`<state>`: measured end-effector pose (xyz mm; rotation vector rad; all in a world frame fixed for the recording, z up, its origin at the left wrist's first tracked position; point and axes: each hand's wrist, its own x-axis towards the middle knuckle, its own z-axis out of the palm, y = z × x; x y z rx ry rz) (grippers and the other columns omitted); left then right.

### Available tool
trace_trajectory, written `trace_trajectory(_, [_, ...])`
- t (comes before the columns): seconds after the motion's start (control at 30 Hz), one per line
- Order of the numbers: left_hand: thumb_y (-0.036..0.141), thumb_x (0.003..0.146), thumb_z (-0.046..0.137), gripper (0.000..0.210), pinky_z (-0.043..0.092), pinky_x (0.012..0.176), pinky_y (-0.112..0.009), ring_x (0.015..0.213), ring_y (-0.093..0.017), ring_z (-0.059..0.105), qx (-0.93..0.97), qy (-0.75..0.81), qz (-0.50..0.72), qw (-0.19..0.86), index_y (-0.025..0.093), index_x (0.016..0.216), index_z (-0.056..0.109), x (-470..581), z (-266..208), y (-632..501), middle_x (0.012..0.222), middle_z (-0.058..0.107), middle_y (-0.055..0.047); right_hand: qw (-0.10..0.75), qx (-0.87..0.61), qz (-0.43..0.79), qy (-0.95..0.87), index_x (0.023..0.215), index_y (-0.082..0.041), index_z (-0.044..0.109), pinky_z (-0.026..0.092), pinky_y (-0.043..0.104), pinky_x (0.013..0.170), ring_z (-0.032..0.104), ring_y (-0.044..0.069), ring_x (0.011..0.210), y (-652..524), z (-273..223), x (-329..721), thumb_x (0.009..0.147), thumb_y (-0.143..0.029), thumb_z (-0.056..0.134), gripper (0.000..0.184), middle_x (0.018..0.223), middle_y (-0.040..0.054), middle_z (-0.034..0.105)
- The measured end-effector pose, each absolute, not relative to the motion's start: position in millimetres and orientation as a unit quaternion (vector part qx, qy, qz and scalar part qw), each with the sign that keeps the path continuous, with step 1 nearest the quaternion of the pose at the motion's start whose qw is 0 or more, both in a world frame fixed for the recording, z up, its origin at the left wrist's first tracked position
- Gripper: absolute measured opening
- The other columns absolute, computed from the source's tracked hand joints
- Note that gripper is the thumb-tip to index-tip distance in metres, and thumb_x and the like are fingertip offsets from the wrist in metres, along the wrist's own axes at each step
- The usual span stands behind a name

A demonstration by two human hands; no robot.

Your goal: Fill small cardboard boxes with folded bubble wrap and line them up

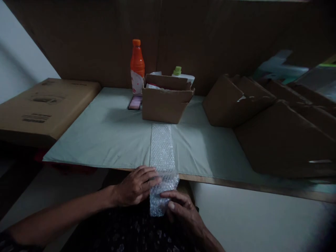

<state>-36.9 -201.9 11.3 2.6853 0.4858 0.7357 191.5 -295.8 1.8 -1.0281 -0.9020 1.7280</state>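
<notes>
A long strip of bubble wrap (162, 143) runs down the cloth-covered table and over its front edge, its lower end doubled up into a thicker bundle above my lap. My left hand (138, 185) is on the bundle's left side, fingers laid across the plastic and thumb hidden. Lower down on the right, my right hand (183, 208) holds the bundle's edge, index finger on its face and thumb beside it. Whether something is wrapped inside, I cannot make out. Just beyond the strip's far end stands an open cardboard box (164, 105) with items in it.
An orange bottle (137, 68) and a pixelated flat object (134, 102) are left of the box; a green-capped bottle (177, 71) is behind it. Cardboard bins (225, 101) line the right side. A large flat carton (44, 105) lies at left. A cardboard wall (105, 42) rises behind.
</notes>
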Motion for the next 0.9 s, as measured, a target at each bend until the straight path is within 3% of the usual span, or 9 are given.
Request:
trace_trajectory(0.07, [0.014, 0.091, 0.054, 0.025, 0.048, 0.095, -0.039, 0.106, -0.023, 0.064, 0.899, 0.232, 0.298, 0.224, 0.016, 0.114, 0.064, -17.9, 13.7, -197.3, 0.104, 0.073, -0.01, 0.457, -0.396, 0.692, -0.394, 0.121, -0.025, 0.071, 0.041, 0.021, 0.05, 0.054, 0.009, 0.052, -291.0, 9.9, 198.5, 0.083, -0.045, 0.074, 0.043, 0.076, 0.0011, 0.066])
trace_trajectory(0.13, [0.016, 0.09, 0.053, 0.017, 0.05, 0.084, -0.034, 0.087, -0.019, 0.065, 0.843, 0.337, 0.293, 0.3, 0.018, 0.1, 0.068, -1.7, 20.4, -185.4, 0.09, 0.073, -0.005, 0.485, -0.376, 0.662, -0.43, 0.143, -0.034, 0.051, 0.048, 0.023, 0.052, 0.065, 0.015, 0.068, -286.2, 20.5, 208.5, 0.087, -0.045, 0.07, 0.061, 0.101, 0.0064, 0.072])
trace_trajectory(0.2, [0.019, 0.087, 0.056, 0.015, 0.049, 0.074, -0.03, 0.077, -0.017, 0.064, 0.785, 0.443, 0.252, 0.353, 0.017, 0.096, 0.068, 8.5, 28.1, -172.5, 0.083, 0.071, -0.004, 0.52, -0.386, 0.599, -0.471, 0.153, -0.042, 0.031, 0.054, 0.027, 0.056, 0.07, 0.02, 0.086, -281.7, 30.6, 218.4, 0.091, -0.046, 0.065, 0.071, 0.134, 0.0108, 0.061])
trace_trajectory(0.23, [0.02, 0.085, 0.057, 0.017, 0.047, 0.069, -0.028, 0.072, -0.017, 0.062, 0.762, 0.48, 0.231, 0.368, 0.016, 0.098, 0.067, 11.5, 31.2, -166.8, 0.079, 0.069, -0.003, 0.525, -0.411, 0.556, -0.498, 0.153, -0.043, 0.029, 0.056, 0.029, 0.06, 0.07, 0.021, 0.091, -279.6, 34.2, 222.4, 0.093, -0.045, 0.063, 0.07, 0.144, 0.0114, 0.054])
trace_trajectory(0.3, [0.022, 0.083, 0.058, 0.033, 0.042, 0.06, -0.025, 0.063, -0.015, 0.057, 0.736, 0.51, 0.202, 0.398, 0.013, 0.115, 0.064, 14.7, 34.1, -157.7, 0.069, 0.063, 0.001, 0.491, -0.483, 0.445, -0.572, 0.149, -0.04, 0.038, 0.059, 0.035, 0.074, 0.069, 0.023, 0.101, -274.5, 36.4, 227.0, 0.095, -0.038, 0.059, 0.058, 0.149, 0.0107, 0.05])
trace_trajectory(0.4, [0.021, 0.081, 0.059, 0.067, 0.038, 0.056, -0.024, 0.058, -0.013, 0.051, 0.722, 0.498, 0.193, 0.439, 0.009, 0.145, 0.042, 16.4, 30.8, -148.7, 0.062, 0.057, 0.005, 0.405, -0.541, 0.223, -0.702, 0.133, -0.032, 0.058, 0.053, 0.045, 0.097, 0.059, 0.027, 0.123, -261.9, 27.0, 226.0, 0.094, -0.023, 0.059, 0.04, 0.142, 0.0091, 0.056])
trace_trajectory(0.5, [0.021, 0.079, 0.061, 0.077, 0.038, 0.056, -0.024, 0.056, -0.013, 0.049, 0.721, 0.499, 0.19, 0.442, 0.009, 0.15, 0.035, 17.2, 23.8, -145.0, 0.059, 0.055, 0.007, 0.333, -0.524, 0.078, -0.78, 0.13, -0.026, 0.06, 0.05, 0.051, 0.099, 0.053, 0.03, 0.129, -243.5, 12.6, 221.3, 0.091, -0.016, 0.057, 0.041, 0.142, 0.0112, 0.057])
trace_trajectory(0.67, [0.022, 0.082, 0.058, 0.077, 0.043, 0.063, -0.025, 0.061, -0.014, 0.053, 0.722, 0.504, 0.209, 0.425, 0.011, 0.153, 0.03, 15.6, 21.0, -152.1, 0.064, 0.06, 0.006, 0.224, -0.511, 0.083, -0.826, 0.128, -0.022, 0.062, 0.046, 0.049, 0.097, 0.054, 0.03, 0.128, -220.8, 4.3, 219.0, 0.091, -0.014, 0.052, 0.039, 0.135, 0.0112, 0.064])
trace_trajectory(0.9, [0.018, 0.083, 0.053, 0.063, 0.047, 0.067, -0.026, 0.062, -0.014, 0.058, 0.756, 0.522, 0.195, 0.344, 0.017, 0.146, 0.044, 0.9, 22.1, -170.1, 0.071, 0.066, 0.003, 0.228, -0.507, 0.068, -0.829, 0.117, -0.021, 0.068, 0.045, 0.045, 0.094, 0.057, 0.028, 0.125, -216.7, 4.8, 223.0, 0.096, -0.014, 0.048, 0.03, 0.132, 0.0105, 0.066])
